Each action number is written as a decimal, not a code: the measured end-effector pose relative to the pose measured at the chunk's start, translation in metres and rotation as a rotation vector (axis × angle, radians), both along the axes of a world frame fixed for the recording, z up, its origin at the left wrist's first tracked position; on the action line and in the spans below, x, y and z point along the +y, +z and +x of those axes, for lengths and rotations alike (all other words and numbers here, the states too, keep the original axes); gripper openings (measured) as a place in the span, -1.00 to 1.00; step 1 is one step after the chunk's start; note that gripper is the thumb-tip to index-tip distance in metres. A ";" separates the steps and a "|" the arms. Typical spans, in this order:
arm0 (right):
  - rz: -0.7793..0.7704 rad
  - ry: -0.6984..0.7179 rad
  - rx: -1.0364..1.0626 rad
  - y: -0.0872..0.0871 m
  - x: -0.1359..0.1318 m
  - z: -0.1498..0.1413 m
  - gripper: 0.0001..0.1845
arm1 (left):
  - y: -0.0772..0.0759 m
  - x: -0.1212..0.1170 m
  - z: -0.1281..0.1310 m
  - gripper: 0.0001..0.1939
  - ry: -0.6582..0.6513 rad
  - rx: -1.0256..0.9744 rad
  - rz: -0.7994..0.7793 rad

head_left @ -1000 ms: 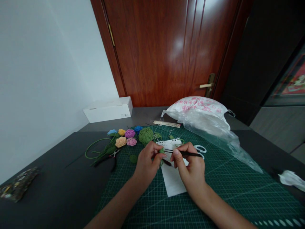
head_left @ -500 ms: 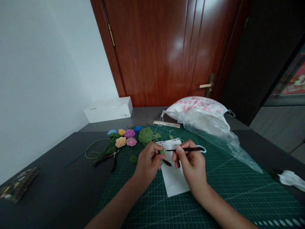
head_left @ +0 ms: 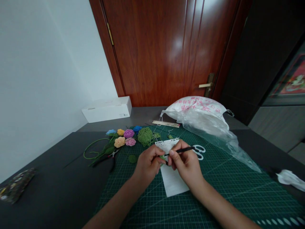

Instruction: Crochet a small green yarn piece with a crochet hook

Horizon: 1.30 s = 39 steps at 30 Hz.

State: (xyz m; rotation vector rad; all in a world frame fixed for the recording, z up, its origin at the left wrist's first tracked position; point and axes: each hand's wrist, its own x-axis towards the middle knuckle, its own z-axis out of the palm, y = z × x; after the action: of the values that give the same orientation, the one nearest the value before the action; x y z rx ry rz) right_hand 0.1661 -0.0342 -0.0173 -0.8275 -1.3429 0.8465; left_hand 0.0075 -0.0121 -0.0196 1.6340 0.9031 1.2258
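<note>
My left hand point(head_left: 147, 164) is closed in a pinch on a small green crocheted piece point(head_left: 162, 157), held just above a white spiral notepad point(head_left: 172, 178) on the green cutting mat point(head_left: 214, 190). My right hand point(head_left: 184, 163) is closed round a thin black crochet hook point(head_left: 184, 149), whose tip meets the green piece between the two hands. A ball of green yarn point(head_left: 145, 136) lies just beyond my left hand.
Crocheted roses point(head_left: 124, 137) with green stems and black pliers point(head_left: 106, 157) lie left of the mat. White-handled scissors point(head_left: 199, 149), a ruler point(head_left: 166, 123) and a white plastic bag point(head_left: 202, 117) sit behind. A white box point(head_left: 107, 109) stands by the wooden door.
My hands have drawn closer together and a little lower. The hook, raised and level half a second ago, now points into the green piece.
</note>
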 end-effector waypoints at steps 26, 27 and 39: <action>0.056 -0.097 0.074 0.009 -0.005 0.004 -0.67 | 0.008 0.004 0.003 -0.89 0.010 -0.108 -0.043; 0.053 -0.093 0.077 0.010 -0.005 0.004 -0.66 | 0.008 0.004 0.004 -0.89 0.007 -0.104 -0.044; 0.025 -0.007 0.042 0.000 -0.001 0.000 -0.67 | 0.004 0.001 0.003 -0.90 -0.013 -0.043 -0.074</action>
State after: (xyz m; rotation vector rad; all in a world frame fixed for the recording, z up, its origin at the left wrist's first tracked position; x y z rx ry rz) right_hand 0.1664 -0.0353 -0.0171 -0.7908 -1.3110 0.8355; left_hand 0.0110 -0.0112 -0.0152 1.5471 0.8999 1.1999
